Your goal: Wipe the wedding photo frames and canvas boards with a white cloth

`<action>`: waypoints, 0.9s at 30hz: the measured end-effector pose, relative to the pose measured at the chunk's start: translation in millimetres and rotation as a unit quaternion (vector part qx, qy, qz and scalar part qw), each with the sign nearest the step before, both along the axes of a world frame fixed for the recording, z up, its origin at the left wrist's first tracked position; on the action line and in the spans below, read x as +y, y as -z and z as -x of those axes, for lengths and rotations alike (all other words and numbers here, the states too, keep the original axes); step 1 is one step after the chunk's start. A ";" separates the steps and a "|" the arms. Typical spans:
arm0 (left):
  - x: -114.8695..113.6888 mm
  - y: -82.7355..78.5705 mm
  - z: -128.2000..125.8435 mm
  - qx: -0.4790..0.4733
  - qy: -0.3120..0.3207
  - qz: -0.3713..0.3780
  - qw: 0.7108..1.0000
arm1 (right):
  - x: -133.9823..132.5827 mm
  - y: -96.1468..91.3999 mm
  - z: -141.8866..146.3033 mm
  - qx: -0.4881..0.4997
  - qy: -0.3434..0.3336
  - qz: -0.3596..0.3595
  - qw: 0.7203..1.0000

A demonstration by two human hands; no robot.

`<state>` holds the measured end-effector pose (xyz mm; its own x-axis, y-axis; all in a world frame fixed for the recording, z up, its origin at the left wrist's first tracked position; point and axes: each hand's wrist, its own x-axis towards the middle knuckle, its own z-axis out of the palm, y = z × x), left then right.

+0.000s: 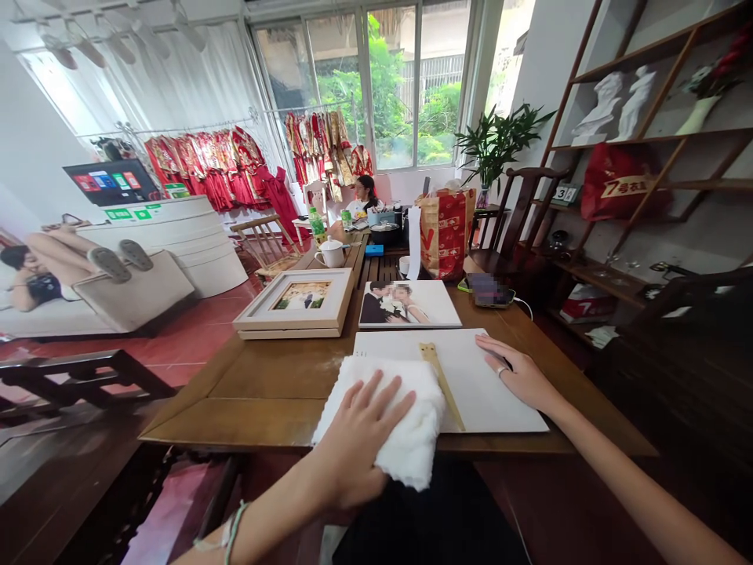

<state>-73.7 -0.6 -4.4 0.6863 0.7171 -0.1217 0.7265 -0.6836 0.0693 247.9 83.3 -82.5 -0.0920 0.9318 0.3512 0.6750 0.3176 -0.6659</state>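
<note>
My left hand (361,435) lies flat, fingers spread, on a folded white towel (405,439) at the near edge of the wooden table (264,392). The towel overlaps the left part of a white board or album page (488,392). My right hand (518,373) rests open on the right side of that white page, fingers stretched forward, a ring on one finger. A thin wooden stick (442,382) lies on the page between my hands.
Behind the page lie a photo album with a couple's portrait (409,304) and a stacked framed photo (300,302). A phone (491,290), red gift bag (447,231), white teapot (331,253) stand further back. A person sits at the far end; another lies on a sofa at left.
</note>
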 end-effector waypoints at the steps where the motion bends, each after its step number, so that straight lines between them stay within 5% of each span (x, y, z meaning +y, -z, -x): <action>1: 9.7 0.3 -1.0 0.004 -0.002 -0.006 1.000 | -0.3 -0.6 0.3 0.002 0.000 -0.002 1.000; 7: 89.9 2.2 -10.8 0.008 -0.041 -0.055 0.998 | -2.4 -4.4 0.9 0.001 0.000 -0.006 1.000; 10: 107.1 2.2 -14.5 0.002 -0.054 -0.072 0.996 | -2.2 -3.9 0.1 -0.001 -0.001 -0.012 1.000; 13: 93.0 1.2 -17.0 0.010 -0.061 -0.063 0.996 | -1.8 -2.5 -0.3 -0.002 -0.001 -0.014 1.000; 21: -14.1 -3.0 -28.2 0.023 -0.068 0.034 0.997 | -0.1 0.4 -0.4 0.006 -0.001 -0.005 1.000; 24: -18.3 -4.1 -28.4 0.026 -0.057 0.040 0.997 | 0.9 1.3 -0.9 0.010 -0.001 -0.006 1.000; 27: 6.8 -5.1 -29.4 0.023 -0.046 0.015 0.999 | 0.7 0.9 -0.8 0.010 0.000 -0.011 1.000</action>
